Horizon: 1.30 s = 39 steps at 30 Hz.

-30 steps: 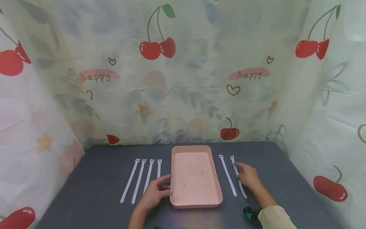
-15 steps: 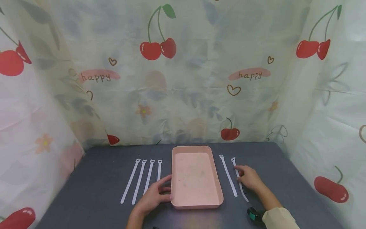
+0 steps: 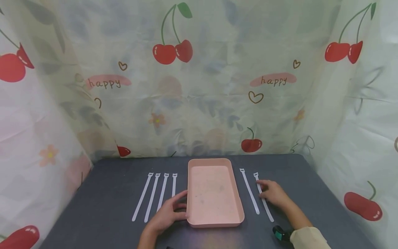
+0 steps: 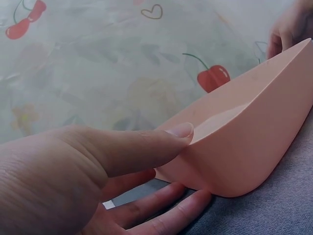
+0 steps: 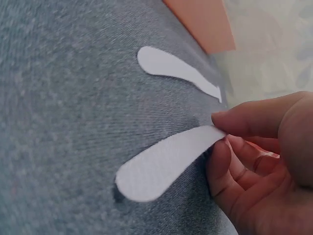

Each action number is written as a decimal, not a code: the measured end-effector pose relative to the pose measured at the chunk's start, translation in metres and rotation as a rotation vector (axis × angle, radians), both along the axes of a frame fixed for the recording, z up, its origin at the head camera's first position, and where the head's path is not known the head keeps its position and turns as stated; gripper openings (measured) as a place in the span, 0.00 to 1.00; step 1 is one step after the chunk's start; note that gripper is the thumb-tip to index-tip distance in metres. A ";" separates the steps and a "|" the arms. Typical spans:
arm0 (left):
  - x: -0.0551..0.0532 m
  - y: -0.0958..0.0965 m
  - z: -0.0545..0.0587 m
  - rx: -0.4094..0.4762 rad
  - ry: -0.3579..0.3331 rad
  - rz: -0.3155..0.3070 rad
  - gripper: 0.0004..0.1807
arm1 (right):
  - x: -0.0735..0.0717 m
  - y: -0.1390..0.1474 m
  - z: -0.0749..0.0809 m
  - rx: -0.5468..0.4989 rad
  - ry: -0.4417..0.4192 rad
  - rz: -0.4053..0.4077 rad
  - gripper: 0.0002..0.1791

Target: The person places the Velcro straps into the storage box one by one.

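Head view, clock positions counted from the pink tray [image 3: 216,193], central on the dark table [image 3: 102,207]. At eight o'clock, left hand [image 3: 168,212] with fingers spread, thumb upon the tray's rim and fingertips at the base of its outer wall, as visible from left wrist. At three o'clock, right hand [image 3: 275,194], with the outer white strap [image 3: 268,209] pinched between thumb and finger. Between this strap and the tray, apart from both, the inner white strap [image 3: 249,190]. At nine o'clock, four white straps [image 3: 152,197] side by side, slotted heads toward twelve, the nearest one partly hidden behind left hand. Between four and five o'clock, beside the cream sleeve [image 3: 310,238], a black device [image 3: 280,234] with green part. Toward twelve, a cherry-printed curtain [image 3: 199,103].
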<state>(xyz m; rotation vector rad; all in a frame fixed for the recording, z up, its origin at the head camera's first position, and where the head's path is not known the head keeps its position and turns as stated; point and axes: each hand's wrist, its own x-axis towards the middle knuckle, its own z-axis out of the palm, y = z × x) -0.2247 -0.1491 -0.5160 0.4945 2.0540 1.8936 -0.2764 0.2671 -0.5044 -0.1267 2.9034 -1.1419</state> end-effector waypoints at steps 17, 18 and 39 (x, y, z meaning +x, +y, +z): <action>0.002 0.002 0.003 0.004 0.005 -0.012 0.44 | 0.006 0.002 0.006 -0.391 -0.066 -0.068 0.31; 0.002 0.002 0.003 0.005 0.002 -0.011 0.44 | 0.007 0.001 0.008 -0.399 -0.067 -0.072 0.31; 0.000 -0.001 -0.002 0.011 0.009 -0.025 0.45 | -0.008 -0.036 0.055 -0.457 -0.060 0.011 0.29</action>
